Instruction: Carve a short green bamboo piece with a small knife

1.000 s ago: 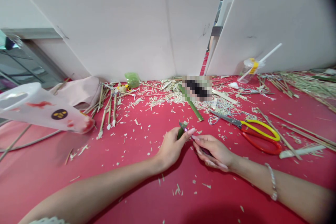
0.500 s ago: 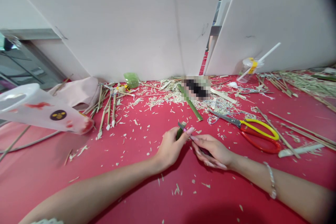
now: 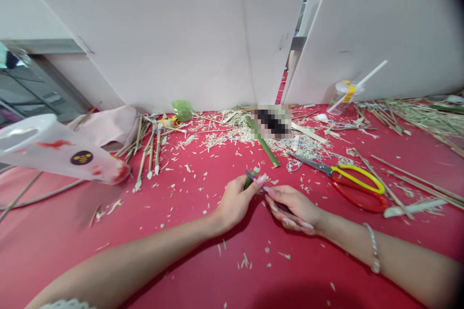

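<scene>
My left hand is closed around a short piece of green stalk, whose pale cut end points up and away from me. A small knife has its dark curved blade lying across the stalk near that end, with my left thumb pressed by the blade. Its handle runs into my right hand, whose fingers wrap it and hide most of it. Both hands are close together, low over the red tabletop. Just beyond them lies a longer green stalk.
Scissors with yellow and red handles lie right of my hands. Pale shavings are strewn about. A tipped plastic cup, trimmed sticks, a green translucent item, and a clear cup with a straw stand around. White panels rise behind.
The knife blade and the pale end of the short stalk have shifted very slightly against each other. Both hands keep their grip and stay almost in place.
</scene>
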The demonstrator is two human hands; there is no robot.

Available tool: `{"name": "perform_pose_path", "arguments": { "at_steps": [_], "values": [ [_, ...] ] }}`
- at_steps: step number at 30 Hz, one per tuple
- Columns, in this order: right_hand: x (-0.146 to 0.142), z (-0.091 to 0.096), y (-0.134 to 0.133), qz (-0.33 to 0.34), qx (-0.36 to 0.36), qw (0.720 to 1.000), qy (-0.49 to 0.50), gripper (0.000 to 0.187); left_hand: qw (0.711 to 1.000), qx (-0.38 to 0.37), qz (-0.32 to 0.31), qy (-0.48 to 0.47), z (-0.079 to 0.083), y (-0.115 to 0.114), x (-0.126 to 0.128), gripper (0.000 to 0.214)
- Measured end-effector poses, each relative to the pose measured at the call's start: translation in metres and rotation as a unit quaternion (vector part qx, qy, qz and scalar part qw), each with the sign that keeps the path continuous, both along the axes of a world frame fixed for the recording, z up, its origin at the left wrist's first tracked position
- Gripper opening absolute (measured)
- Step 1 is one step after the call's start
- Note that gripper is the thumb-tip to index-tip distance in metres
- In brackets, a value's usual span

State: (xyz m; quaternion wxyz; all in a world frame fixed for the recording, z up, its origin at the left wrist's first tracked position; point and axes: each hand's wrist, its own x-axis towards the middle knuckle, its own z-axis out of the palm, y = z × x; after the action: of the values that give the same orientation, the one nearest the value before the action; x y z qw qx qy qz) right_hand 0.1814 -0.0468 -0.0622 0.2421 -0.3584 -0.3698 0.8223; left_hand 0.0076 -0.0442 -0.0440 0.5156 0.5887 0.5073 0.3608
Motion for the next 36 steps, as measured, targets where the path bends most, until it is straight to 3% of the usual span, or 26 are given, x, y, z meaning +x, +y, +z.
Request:
{"name": "perform_pose_path", "arguments": {
  "at_steps": [11, 17, 23, 36],
  "values": [
    [-0.011, 0.006, -0.013, -0.089, 0.041, 0.995, 0.007, 0.049, 0.998, 0.023, 0.015, 0.054, -0.004, 0.001, 0.001, 0.052],
    [0.0, -0.001, -0.001, 0.02, 0.021, 0.999, 0.033, 0.046, 0.996, 0.055, 0.008, 0.064, -0.003, -0.004, 0.001, 0.046],
    [0.004, -0.003, 0.004, 0.032, -0.003, 0.999, 0.031, 0.047, 0.996, 0.061, 0.008, 0.068, -0.003, -0.003, 0.001, 0.047],
    [-0.01, 0.006, -0.017, -0.084, 0.029, 0.996, -0.02, 0.052, 0.996, 0.025, 0.005, 0.091, 0.004, 0.0, -0.001, 0.049]
  ]
}}
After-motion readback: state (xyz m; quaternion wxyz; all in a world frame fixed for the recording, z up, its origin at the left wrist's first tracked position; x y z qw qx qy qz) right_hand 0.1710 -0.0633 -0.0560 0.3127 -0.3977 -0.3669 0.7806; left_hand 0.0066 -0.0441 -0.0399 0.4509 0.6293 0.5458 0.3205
